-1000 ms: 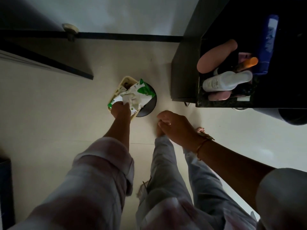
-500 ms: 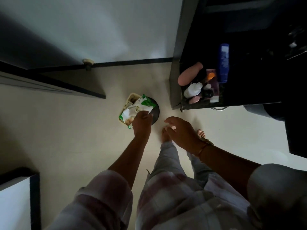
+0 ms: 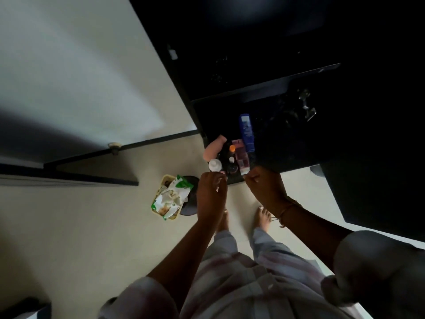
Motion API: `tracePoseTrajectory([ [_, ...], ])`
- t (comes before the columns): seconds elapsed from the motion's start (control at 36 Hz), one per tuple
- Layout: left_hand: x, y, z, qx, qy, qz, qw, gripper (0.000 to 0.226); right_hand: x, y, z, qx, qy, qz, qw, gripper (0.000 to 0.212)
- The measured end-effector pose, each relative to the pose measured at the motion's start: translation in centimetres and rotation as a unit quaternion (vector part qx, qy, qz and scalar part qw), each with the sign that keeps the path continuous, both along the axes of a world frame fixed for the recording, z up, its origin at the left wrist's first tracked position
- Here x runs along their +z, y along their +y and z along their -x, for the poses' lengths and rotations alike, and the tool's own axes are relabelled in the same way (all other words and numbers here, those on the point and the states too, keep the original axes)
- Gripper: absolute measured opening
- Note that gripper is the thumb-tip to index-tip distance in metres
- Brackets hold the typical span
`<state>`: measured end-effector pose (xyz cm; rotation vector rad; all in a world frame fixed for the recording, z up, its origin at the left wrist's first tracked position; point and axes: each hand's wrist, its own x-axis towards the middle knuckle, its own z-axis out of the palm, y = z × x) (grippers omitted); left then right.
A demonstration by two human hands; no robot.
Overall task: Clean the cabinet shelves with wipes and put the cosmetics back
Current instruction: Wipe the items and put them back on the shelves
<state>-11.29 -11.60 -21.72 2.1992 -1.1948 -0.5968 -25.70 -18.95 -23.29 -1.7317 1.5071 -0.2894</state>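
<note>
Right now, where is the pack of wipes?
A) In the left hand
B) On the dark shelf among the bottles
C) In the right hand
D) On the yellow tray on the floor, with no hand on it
D: the wipes pack lies on the yellow tray on the floor, and the left hand and the right hand are both apart from it.

Dark shelf (image 3: 287,146) carries cosmetics (image 3: 232,155) (bunched at its corner); floor (image 3: 92,226) bears tray (image 3: 166,179).

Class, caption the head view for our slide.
Left hand and right hand near cosmetics at the dark shelf edge; wipes pack below.
</note>
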Motion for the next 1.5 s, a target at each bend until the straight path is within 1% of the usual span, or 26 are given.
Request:
tracePoseTrajectory([
  [0.06,0.2,-1.2,0.2,-0.005,-0.012,0.016,1.0,0.004,-0.1,-1.4,0.2,-0.002,-0.004,0.012,1.0,0.012],
  [0.14,1.1,-3.3,0.5,-0.031,0.004,0.048,0.998,0.009,-1.4,-3.0,0.5,0.034,0.031,0.002,0.999,0.013],
  [0.22,2.3,-5.0,1.5,-0.076,-0.008,0.092,0.993,0.021,-3.0,-4.3,1.0,0.009,0.044,-0.035,0.998,0.013],
  [0.28,2.4,-5.7,2.2,-0.083,-0.025,0.092,0.992,0.022,-3.3,-5.3,1.2,0.002,0.062,-0.029,0.998,0.015],
  [0.33,1.9,-6.0,2.6,-0.066,-0.042,0.076,0.994,0.023,-3.7,-6.3,1.0,-0.007,0.068,-0.033,0.997,0.018],
  [0.39,1.4,-5.6,2.7,-0.018,-0.059,0.069,0.996,0.032,-4.4,-7.2,0.8,-0.014,0.078,-0.037,0.996,0.024],
  [0.44,0.9,-4.9,2.4,0.063,-0.123,0.055,0.989,0.045,-4.9,-7.9,0.6,-0.022,0.078,-0.044,0.996,0.026],
  [0.5,0.6,-4.0,1.9,0.121,-0.162,0.026,0.979,0.062,-4.9,-8.2,0.4,-0.023,0.07,-0.045,0.996,0.021],
  [0.56,-0.1,-3.4,1.3,0.131,-0.154,-0.009,0.979,0.074,-5.1,-8.4,0.3,-0.025,0.066,-0.033,0.997,0.017],
  [0.61,-0.7,-3.0,0.8,0.098,-0.127,-0.025,0.987,0.078,-5.5,-8.5,0.1,-0.028,0.068,-0.022,0.997,0.024],
  [0.67,-1.1,-3.0,0.4,0.053,-0.099,-0.018,0.994,0.074,-5.7,-8.8,-0.1,-0.026,0.071,-0.02,0.997,0.031],
  [0.72,-1.2,-3.2,0.1,0.022,-0.073,-0.017,0.997,0.065,-6.0,-9.3,-0.3,-0.024,0.068,-0.021,0.997,0.036],
  [0.83,-1.3,-3.7,-0.3,0.01,-0.083,-0.027,0.996,0.044,-6.4,-10.7,-1.1,-0.032,0.066,-0.041,0.996,0.046],
  [0.89,-1.3,-3.9,-0.5,0.008,-0.08,-0.028,0.996,0.039,-6.9,-11.3,-1.4,-0.044,0.054,-0.069,0.995,0.047],
  [1.0,-1.4,-3.9,-0.8,-0.003,-0.08,-0.026,0.996,0.036,-7.5,-11.9,-1.9,-0.052,0.05,-0.116,0.991,0.042],
  [1.14,-1.4,-3.9,-1.1,-0.013,-0.085,-0.019,0.996,0.035,-7.8,-12.1,-2.4,-0.078,0.033,-0.143,0.986,0.041],
  [1.25,-1.1,-3.8,-1.1,0.003,-0.069,-0.014,0.998,0.034,-7.3,-11.8,-1.7,-0.098,0.026,-0.157,0.982,0.05],
  [1.36,-0.8,-3.7,-1.3,0.015,-0.062,-0.004,0.998,0.032,-6.9,-11.5,0.2,-0.09,0.054,-0.146,0.984,0.072],
  [1.39,-0.7,-3.7,-1.4,0.018,-0.063,0.002,0.998,0.032,-6.7,-11.3,0.8,-0.096,0.063,-0.136,0.984,0.071],
  [1.44,-0.4,-3.6,-1.6,0.023,-0.066,0.017,0.997,0.033,-6.2,-10.9,2.3,-0.115,0.084,-0.118,0.983,0.058],
  [1.5,0.1,-3.5,-1.6,0.023,-0.071,0.037,0.997,0.032,-6.1,-10.4,4.2,-0.139,0.103,-0.101,0.98,0.05],
])
